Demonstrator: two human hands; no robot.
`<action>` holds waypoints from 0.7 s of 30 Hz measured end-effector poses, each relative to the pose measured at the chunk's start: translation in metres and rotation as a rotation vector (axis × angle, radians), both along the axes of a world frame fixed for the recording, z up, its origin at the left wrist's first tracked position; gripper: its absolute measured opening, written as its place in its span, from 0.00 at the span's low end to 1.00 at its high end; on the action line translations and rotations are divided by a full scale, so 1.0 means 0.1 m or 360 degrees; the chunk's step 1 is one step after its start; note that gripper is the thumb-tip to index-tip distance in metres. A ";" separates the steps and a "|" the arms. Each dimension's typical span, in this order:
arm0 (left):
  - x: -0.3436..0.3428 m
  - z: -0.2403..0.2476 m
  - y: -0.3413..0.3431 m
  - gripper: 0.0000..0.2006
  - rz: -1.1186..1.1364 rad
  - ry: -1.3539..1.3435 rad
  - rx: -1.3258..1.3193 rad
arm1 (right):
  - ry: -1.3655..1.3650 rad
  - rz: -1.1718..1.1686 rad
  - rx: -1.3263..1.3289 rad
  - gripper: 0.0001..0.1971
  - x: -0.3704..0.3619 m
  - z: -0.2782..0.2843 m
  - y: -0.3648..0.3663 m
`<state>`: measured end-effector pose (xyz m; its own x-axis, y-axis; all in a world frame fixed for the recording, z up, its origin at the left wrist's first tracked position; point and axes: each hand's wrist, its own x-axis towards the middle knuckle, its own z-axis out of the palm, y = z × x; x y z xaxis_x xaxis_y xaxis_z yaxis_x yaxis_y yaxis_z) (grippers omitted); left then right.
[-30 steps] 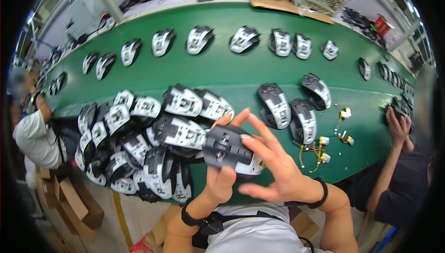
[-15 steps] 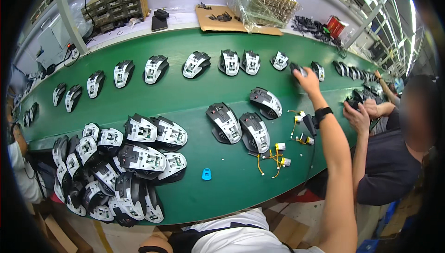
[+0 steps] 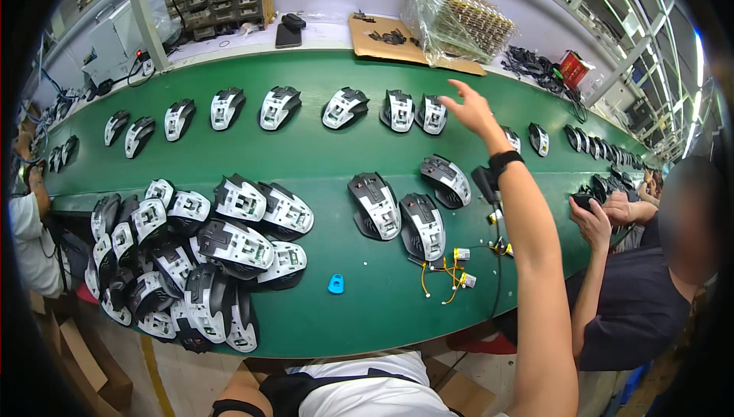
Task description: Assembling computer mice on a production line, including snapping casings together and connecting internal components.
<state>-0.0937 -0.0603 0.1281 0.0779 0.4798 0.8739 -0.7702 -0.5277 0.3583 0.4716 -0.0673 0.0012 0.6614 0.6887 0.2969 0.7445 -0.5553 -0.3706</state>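
My right hand [image 3: 472, 107] is stretched over the far part of the green bench, fingers apart and holding nothing. Its fingertips are beside a black-and-white computer mouse shell [image 3: 432, 115] in the far row. Another mouse shell [image 3: 511, 139] shows partly behind my wrist, and one more [image 3: 539, 139] lies to its right. Nearer to me are three mouse shells with black top covers, one of them at the left [image 3: 375, 205]. Small batteries with yellow wires [image 3: 461, 254] lie beside these. Only a bit of my left arm shows at the lower edge; the left hand is out of view.
A heap of mouse shells [image 3: 206, 295] covers the near left of the bench. A blue plastic piece [image 3: 336, 284] lies near the middle. A black handheld tool [image 3: 485, 184] with a cable is beside my forearm. A co-worker's hand [image 3: 592, 222] works at the right.
My right hand has let go of the dark mouse it held and moved left along the far row, its fingers opening. The view has shifted slightly.
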 end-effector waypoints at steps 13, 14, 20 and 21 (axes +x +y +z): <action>0.44 -0.06 0.22 0.21 -0.0054 0.0470 -0.0055 | 0.0088 0.0187 -0.0356 0.32 0.09 -0.10 0.09; 0.46 -0.09 0.26 0.21 -0.0046 0.0516 -0.0043 | 0.0011 0.0140 -0.0405 0.32 -0.05 -0.11 0.14; 0.56 -0.20 0.36 0.21 -0.0104 0.0746 0.0049 | 0.0105 0.0075 -0.0298 0.32 -0.22 0.06 0.03; 0.52 -0.16 0.34 0.21 -0.0078 0.0781 0.0087 | 0.0172 0.0150 -0.0162 0.32 -0.26 0.08 0.03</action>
<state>-0.0422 -0.0268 0.1123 0.5077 0.4198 0.7523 -0.5421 -0.5230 0.6577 0.4455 -0.0643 0.0095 0.6167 0.7722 0.1529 0.7540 -0.5235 -0.3967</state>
